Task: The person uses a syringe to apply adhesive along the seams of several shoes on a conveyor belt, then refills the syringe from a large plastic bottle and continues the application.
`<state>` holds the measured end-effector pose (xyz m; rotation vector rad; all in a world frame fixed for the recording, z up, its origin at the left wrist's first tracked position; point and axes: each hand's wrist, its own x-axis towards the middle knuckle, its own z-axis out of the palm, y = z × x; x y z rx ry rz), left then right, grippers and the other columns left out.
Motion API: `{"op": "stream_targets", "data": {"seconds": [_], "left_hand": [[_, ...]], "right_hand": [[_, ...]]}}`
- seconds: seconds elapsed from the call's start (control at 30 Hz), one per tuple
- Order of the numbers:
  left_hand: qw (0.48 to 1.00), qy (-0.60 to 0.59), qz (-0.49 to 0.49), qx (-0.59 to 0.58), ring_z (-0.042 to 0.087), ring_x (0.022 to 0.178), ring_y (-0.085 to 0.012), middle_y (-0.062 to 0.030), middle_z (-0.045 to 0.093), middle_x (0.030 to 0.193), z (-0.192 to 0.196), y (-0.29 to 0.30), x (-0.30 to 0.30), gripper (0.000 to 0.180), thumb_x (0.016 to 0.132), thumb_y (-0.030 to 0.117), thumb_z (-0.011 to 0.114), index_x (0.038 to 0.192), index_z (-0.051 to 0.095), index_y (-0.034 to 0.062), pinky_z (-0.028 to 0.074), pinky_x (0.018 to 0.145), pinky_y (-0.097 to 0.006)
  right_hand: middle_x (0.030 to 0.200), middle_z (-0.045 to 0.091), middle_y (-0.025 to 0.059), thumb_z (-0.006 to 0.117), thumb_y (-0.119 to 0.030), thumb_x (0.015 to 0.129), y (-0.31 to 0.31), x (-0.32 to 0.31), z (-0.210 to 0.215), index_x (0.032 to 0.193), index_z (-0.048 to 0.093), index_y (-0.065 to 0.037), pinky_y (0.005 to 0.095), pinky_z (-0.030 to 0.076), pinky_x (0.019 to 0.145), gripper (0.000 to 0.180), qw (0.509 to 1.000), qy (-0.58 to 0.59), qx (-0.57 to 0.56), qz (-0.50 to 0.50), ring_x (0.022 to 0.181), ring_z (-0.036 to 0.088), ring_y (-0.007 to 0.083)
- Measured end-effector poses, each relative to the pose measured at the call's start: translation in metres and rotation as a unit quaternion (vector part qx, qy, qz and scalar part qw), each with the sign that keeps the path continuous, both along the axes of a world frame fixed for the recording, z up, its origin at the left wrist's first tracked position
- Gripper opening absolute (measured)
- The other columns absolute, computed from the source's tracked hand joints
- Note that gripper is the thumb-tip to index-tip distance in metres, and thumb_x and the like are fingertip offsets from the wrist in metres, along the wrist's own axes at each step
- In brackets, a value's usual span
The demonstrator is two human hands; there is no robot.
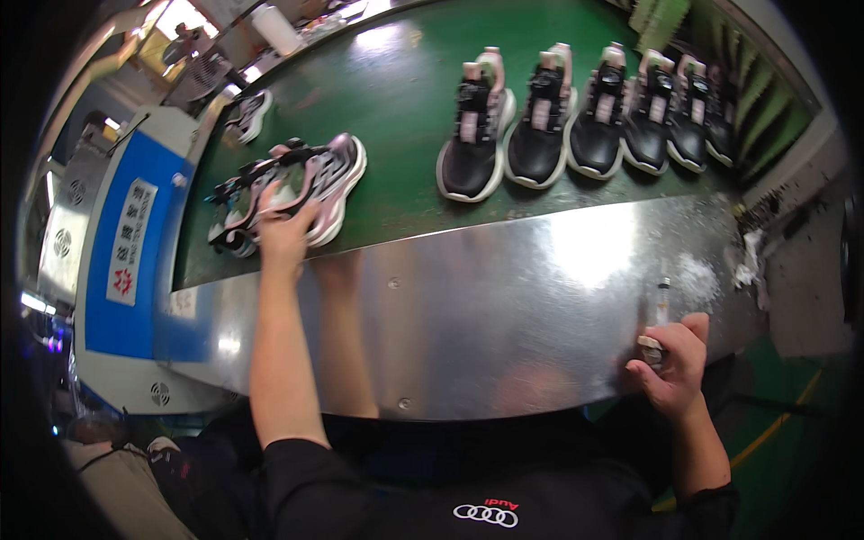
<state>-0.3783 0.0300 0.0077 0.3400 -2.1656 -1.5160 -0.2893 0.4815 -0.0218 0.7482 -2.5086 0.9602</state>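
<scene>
My left hand (288, 229) reaches to the far left, its fingers closed on the heel collar of a grey-and-pink sneaker (337, 171) with a white-and-pink sole. Darker sneakers (236, 207) with blue bits stand tight against it on the left, partly hidden. Over the right end of the metal ledge, my right hand (679, 360) is closed around a small, pale, rounded object (650, 349), mostly covered by the fingers. Just beyond it shows a slim stick (663, 301) with a black tip and pale body; whether it joins the held object I cannot tell.
Several black sneakers (470, 144) with white soles stand in a row on the green belt (396, 108). Another shoe (249, 117) lies at its far left. The metal ledge (486, 297) runs along the near side, with white residue (697, 279). A blue-and-white machine (135, 243) borders the left.
</scene>
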Motion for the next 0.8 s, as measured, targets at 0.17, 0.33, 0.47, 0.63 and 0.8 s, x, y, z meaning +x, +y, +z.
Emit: {"op": "stream_targets", "data": {"seconds": [0.17,0.33,0.47,0.63,0.8], "left_hand": [[0.995,-0.021,-0.095,0.017,0.051,0.105,-0.0189,-0.0102,0.051,0.118,0.017,0.016,0.068,0.059,0.073,0.003,0.065,0.126,0.039,-0.0007,0.040,0.091,-0.030],[0.946,0.017,-0.181,-0.269,0.043,0.114,-0.0225,-0.0121,0.040,0.125,-0.011,0.082,0.156,0.080,0.066,0.020,0.075,0.129,0.030,-0.0005,0.034,0.096,-0.035],[0.977,-0.060,-0.185,0.085,0.046,0.107,-0.0198,-0.0103,0.041,0.122,-0.015,0.086,0.155,0.071,0.070,0.017,0.065,0.129,0.030,-0.0001,0.039,0.089,-0.030],[0.964,-0.130,-0.226,-0.053,0.050,0.083,-0.0105,-0.0057,0.052,0.094,-0.016,0.048,0.058,0.038,0.084,0.020,0.053,0.114,0.047,-0.0029,0.041,0.072,-0.021],[0.938,-0.248,-0.176,0.168,0.052,0.069,-0.0097,-0.0039,0.054,0.081,-0.003,0.086,0.026,0.025,0.084,0.022,0.056,0.096,0.048,0.0018,0.045,0.063,-0.023]], "right_hand": [[0.071,0.059,0.0008,0.078,-0.026,0.063,0.028,0.007,-0.002,0.087,0.062,-0.006,0.0289,0.032,0.065,0.036,0.996,-0.060,-0.067,0.019,0.065,0.041,0.0186],[0.073,0.057,0.0012,0.078,-0.024,0.063,0.053,0.018,-0.001,0.090,0.061,-0.005,0.0269,0.034,0.061,0.037,0.990,-0.102,-0.094,0.001,0.066,0.041,0.0168],[0.076,0.057,0.0040,0.078,-0.021,0.066,0.065,0.021,0.001,0.100,0.058,-0.001,0.0236,0.039,0.061,0.044,0.981,-0.142,-0.128,-0.039,0.069,0.046,0.0136],[0.081,0.061,0.0074,0.077,-0.016,0.068,0.072,0.024,0.011,0.103,0.057,0.003,0.0210,0.045,0.066,0.044,0.944,-0.231,-0.227,-0.058,0.073,0.056,0.0096],[0.072,0.061,0.0086,0.080,-0.023,0.063,0.067,0.027,0.027,0.092,0.061,0.001,0.0238,0.042,0.053,0.042,0.987,-0.100,-0.124,0.019,0.057,0.055,0.0161]]}}
